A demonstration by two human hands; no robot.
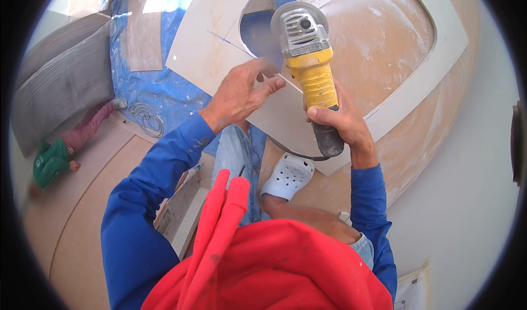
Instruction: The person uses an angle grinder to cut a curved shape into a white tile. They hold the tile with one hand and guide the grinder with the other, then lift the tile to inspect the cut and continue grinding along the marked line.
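Observation:
In my right hand [343, 115] is a yellow and black angle grinder [314, 82], fingers wrapped round its body. The grinder's silver head points away from me, and its round disc [314, 12] shows behind the head. A large white panel [211, 27] with cut-out openings lies beneath it, marked with pencil-like blue lines. My left hand [244, 90] is closed at the panel's cut edge, thumb on the near side and fingertips partly blurred and hidden. Haze hangs by the opening beside the disc. A dark cord [293, 152] runs from the grinder's lower end toward my foot.
A dusty brown wooden surface [379, 41] lies under the panel. Blue sheeting [132, 85] covers the floor at left, with a board [145, 41] and coiled cable [147, 118] on it. A person in a green top [50, 162] is at far left. My white clog [288, 175] stands close to the panel.

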